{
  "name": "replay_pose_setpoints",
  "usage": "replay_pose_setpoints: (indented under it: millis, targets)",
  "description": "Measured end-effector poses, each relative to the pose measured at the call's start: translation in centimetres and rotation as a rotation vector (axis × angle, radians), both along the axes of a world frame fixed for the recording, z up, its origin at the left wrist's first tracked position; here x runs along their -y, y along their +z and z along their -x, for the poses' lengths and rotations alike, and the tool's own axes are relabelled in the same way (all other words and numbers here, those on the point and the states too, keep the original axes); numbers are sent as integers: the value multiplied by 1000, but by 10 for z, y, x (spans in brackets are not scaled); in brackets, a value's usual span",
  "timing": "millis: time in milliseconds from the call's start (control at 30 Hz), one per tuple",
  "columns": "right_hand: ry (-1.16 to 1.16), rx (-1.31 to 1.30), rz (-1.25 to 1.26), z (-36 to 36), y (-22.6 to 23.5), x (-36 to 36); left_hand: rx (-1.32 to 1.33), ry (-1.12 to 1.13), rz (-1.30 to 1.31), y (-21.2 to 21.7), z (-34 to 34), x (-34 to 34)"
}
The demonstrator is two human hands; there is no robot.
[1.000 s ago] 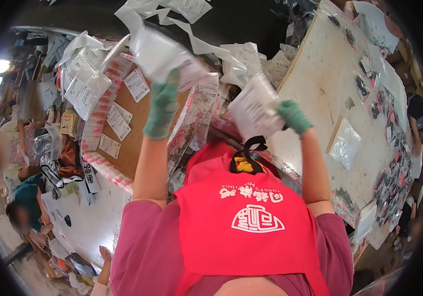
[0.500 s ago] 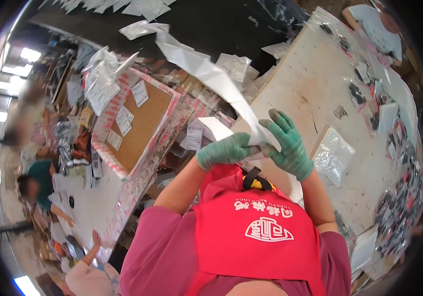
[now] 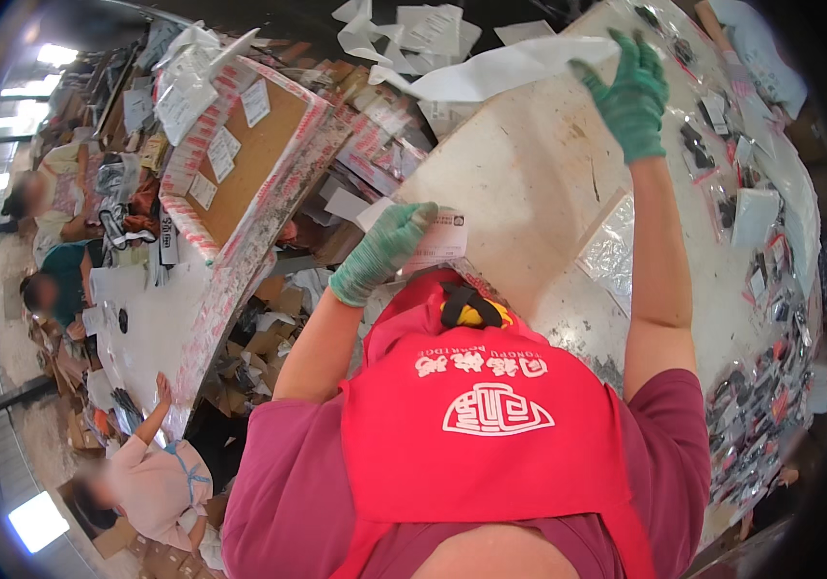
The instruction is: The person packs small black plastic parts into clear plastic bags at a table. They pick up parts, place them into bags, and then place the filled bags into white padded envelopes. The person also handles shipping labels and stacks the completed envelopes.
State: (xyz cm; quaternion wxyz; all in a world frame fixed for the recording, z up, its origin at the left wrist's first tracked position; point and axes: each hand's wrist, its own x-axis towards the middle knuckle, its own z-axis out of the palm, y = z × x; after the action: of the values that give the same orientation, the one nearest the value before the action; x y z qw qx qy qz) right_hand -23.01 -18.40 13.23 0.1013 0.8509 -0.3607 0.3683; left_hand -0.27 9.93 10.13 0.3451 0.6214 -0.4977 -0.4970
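Observation:
My left hand [image 3: 381,253], in a green glove, is closed on a white printed label [image 3: 440,241] just above the top of my red apron [image 3: 490,439]. My right hand [image 3: 633,101], gloved alike, is raised over the far part of the pale table with its fingers spread. By its fingertips is the end of a long white paper strip [image 3: 519,68], which stretches left toward several printed sheets [image 3: 430,31]. I cannot tell whether the strip touches the fingers. A clear plastic packet [image 3: 611,253] lies on the table below that hand.
The pale worktable [image 3: 539,193] carries many small bagged items [image 3: 756,410] along its right side. A shallow tray [image 3: 240,150] edged with red-and-white tape stands at left with labels on it. Several people work at the left; one [image 3: 158,482] wears light pink.
My hands, together on the strip before, have parted. The right has moved up and away with fingers spread, the strip now lying beyond it. The left has shifted slightly left, holding a label.

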Motion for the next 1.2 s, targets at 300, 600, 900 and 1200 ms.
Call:
replay_pose_setpoints:
  millis: [300,600,900,1200]
  targets:
    - [316,435,-1123,8,-53,-195,-353,-569,-155,-14,28,-8]
    - [174,301,-1021,70,-67,-262,-166,-733,-267,-25,93,36]
    - [-234,418,-323,194,-67,-220,-227,-409,-454,-98,46,26]
    - [-375,25,-341,193,-120,-175,-289,-531,-341,-67,133,69]
